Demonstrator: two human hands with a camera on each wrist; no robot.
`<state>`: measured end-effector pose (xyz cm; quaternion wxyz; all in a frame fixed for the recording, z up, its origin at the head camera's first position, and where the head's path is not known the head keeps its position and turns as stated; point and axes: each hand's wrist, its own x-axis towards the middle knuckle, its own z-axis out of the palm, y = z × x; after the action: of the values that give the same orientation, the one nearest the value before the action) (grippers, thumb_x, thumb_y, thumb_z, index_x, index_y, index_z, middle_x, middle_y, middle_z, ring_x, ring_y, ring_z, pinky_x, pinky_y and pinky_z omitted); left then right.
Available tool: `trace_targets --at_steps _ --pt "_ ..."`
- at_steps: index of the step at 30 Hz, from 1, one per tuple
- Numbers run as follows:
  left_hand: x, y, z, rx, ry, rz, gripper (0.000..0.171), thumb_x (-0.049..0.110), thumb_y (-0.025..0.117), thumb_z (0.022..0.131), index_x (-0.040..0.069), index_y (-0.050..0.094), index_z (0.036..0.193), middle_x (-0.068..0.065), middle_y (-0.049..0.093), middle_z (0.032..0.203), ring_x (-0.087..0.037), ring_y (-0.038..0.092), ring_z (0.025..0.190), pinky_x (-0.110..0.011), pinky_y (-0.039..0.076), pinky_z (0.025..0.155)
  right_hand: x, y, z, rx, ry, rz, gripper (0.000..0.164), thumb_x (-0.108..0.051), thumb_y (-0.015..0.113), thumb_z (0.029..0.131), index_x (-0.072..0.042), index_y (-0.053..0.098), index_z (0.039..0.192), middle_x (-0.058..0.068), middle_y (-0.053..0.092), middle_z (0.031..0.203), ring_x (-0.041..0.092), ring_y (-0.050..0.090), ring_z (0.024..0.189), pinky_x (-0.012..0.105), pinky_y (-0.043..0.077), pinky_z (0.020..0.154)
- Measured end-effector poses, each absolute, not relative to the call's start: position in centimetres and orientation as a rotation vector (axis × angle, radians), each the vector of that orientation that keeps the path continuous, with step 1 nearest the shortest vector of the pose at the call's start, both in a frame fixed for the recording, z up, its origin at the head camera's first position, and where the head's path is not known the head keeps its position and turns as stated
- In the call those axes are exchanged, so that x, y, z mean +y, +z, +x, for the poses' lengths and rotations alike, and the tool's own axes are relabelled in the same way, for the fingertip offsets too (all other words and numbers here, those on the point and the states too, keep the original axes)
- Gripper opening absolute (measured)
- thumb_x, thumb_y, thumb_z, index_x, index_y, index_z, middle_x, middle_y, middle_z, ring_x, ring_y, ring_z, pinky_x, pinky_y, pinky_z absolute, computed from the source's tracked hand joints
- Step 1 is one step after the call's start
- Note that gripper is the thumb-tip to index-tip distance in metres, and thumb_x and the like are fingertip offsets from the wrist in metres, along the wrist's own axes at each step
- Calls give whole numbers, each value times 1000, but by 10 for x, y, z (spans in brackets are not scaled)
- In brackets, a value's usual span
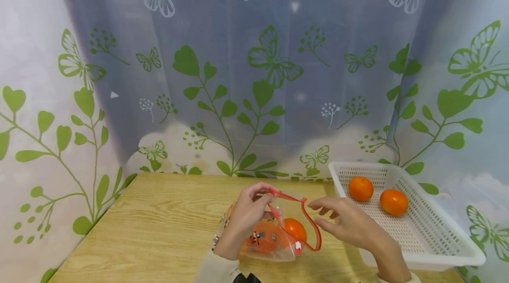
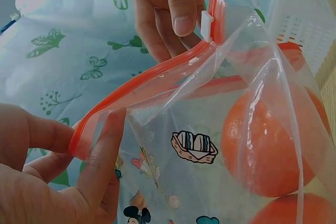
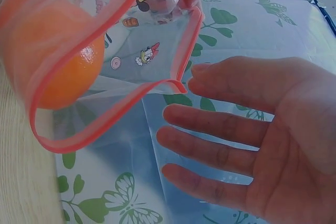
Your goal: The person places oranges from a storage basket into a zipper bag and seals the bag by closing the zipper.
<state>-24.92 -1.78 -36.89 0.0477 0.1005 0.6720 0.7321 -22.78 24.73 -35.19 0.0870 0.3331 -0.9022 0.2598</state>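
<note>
A clear zip bag (image 1: 285,254) with a red zip rim and cartoon prints stands on the table with its mouth spread. Inside it are oranges (image 1: 295,229), their round sides showing through the plastic. My left hand (image 1: 247,213) pinches the rim at one end, fingers on both sides of the red strip (image 2: 119,92). A white slider (image 2: 207,26) sits on the zip. Just right of the bag's mouth is my right hand (image 1: 351,225), holding nothing, its fingers (image 3: 215,124) loosely extended and spread toward the rim.
On the right of the wooden table (image 1: 159,225) stands a white perforated basket (image 1: 437,234). Two oranges, one on the left (image 1: 361,189) and one on the right (image 1: 393,202), lie in it. A curtain (image 1: 222,110) printed with leaves and butterflies hangs behind and at the sides.
</note>
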Motion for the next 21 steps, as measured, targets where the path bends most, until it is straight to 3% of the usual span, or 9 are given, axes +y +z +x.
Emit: trace_targets --at_steps 7,16,21 --pt "-17 -369 -249 2044 2232 310 22 8 54 104 3 70 118 -16 62 110 -14 65 71 -27 61 66 254 -349 -228 -2693 782 983 29 -17 72 97 -8 71 124 9 76 117 20 73 95 28 60 74" --pt "-16 -371 -250 2038 2215 314 21 10 54 105 5 71 117 -16 62 110 -15 67 71 -28 62 67 267 -348 -231 -2675 782 949 30 -19 74 96 -9 72 124 8 76 119 13 72 95 25 58 71" --pt "-15 -371 -250 2051 2210 320 20 10 55 105 7 71 115 -17 62 111 -14 67 71 -29 62 67 276 -345 -235 -2698 765 936 31 -20 73 96 -8 71 124 9 76 117 19 72 95 26 59 71"
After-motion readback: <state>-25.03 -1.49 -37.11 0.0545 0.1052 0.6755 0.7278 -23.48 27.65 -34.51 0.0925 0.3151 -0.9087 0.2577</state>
